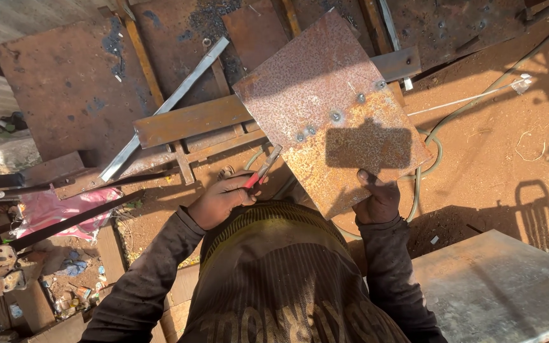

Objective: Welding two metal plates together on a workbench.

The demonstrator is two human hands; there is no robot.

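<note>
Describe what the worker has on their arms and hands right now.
Both arms are covered by long, dark grey-brown sleeves that look dusty and worn, ending in ribbed cuffs at the wrists. The left hand and right hand are bare: no gloves, watch or rings show. The top's front is ribbed with thin yellowish stripes.

Ahead of us the rusty plate [332, 111] fills the middle, resting across a flat bar [192, 121] with an angle iron [166, 105] leaning over it, so we have no way straight forward. Bare red ground [503, 146] lies open to the right, crossed only by a hose [471, 101] and a thin rod [459, 101]. A grey slab [503, 286] blocks our lower right; scrap clutters the left.
</note>
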